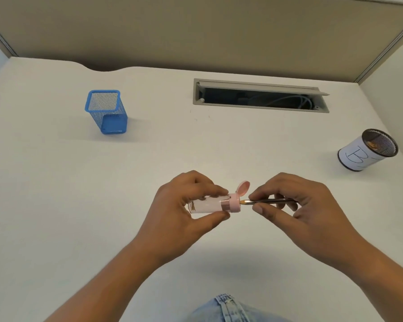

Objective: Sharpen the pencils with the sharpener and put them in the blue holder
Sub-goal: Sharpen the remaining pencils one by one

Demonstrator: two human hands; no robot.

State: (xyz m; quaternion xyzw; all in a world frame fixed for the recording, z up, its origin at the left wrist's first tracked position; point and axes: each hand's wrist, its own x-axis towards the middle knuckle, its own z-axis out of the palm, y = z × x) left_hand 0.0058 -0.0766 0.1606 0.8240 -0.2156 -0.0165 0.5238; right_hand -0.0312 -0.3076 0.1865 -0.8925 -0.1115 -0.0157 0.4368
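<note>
My left hand holds a pink sharpener sideways above the white desk; its clear barrel points left and its pink flip lid stands open. My right hand pinches a dark pencil lying level, its pale wooden tip at the sharpener's opening. Whether the tip is inside the hole I cannot tell. The blue mesh holder stands at the far left of the desk, with nothing visible inside.
A black mesh cup wrapped in white paper marked "B" stands at the right, something brownish inside. An open cable slot is cut into the desk at the back. Beige partition walls enclose the desk. My denim-clad knee shows at the bottom edge.
</note>
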